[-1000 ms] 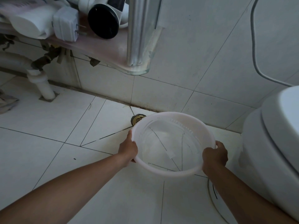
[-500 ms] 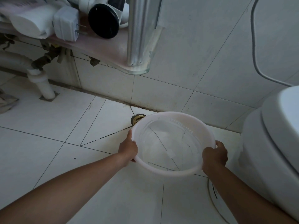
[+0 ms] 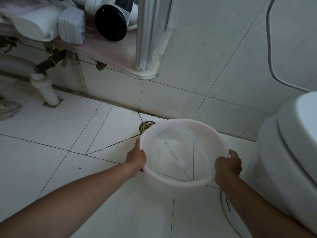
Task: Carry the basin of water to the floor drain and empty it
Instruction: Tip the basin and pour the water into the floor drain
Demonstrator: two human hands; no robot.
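A translucent white basin point(image 3: 184, 125) is held low over the white tiled floor, and the floor lines show through its bottom. My left hand point(image 3: 136, 156) grips its left rim, and my right hand point(image 3: 228, 164) grips its right rim. A round brass floor drain point(image 3: 145, 127) sits by the wall, just beyond the basin's far left edge and partly covered by it. Whether water is in the basin I cannot tell.
A white toilet point(image 3: 288, 160) stands close on the right. A glass shelf point(image 3: 109, 54) with a plug adapter point(image 3: 71, 25) and a dark-fronted device point(image 3: 111, 23) hangs above left. A white drain pipe point(image 3: 47, 90) meets the floor at far left. A cable point(image 3: 271, 54) runs down the wall.
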